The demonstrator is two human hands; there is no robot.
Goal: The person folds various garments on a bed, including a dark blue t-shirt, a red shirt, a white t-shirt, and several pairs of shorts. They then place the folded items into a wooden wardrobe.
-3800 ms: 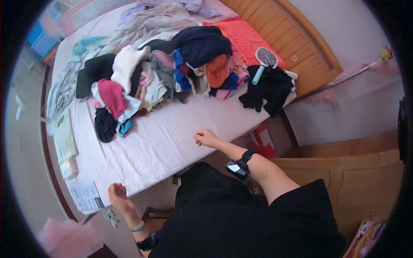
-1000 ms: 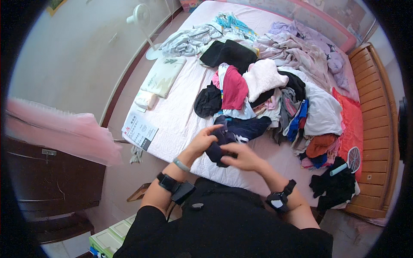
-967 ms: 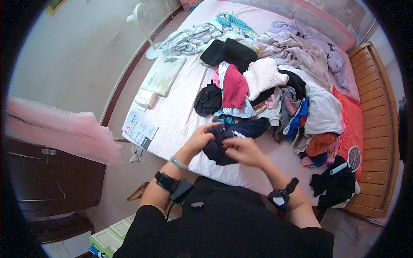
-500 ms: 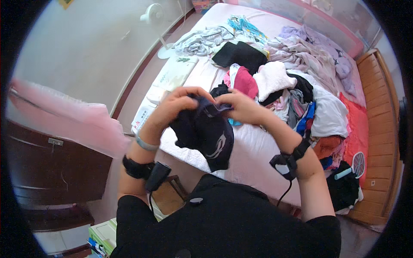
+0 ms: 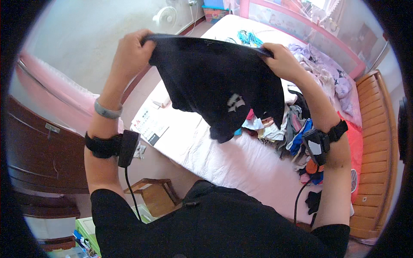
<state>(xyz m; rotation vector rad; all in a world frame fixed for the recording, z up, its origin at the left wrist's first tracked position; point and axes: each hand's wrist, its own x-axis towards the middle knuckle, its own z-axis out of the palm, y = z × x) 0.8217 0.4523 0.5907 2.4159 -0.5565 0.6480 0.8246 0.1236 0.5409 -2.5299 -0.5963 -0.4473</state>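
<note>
My left hand (image 5: 132, 52) and right hand (image 5: 282, 62) clamp the garment (image 5: 202, 75), opened out but unfolded; the pile (image 5: 294, 117) lies jumbled.

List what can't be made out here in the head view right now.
In the head view:
Dark garment, stretched between left hand and right hand: its far side faces away.
Clothes pile: partly hidden behind the garment.
Racket: handle hidden behind the right forearm.
Green furniture: partly covered by the left sleeve, cut off by the lower edge.
</note>
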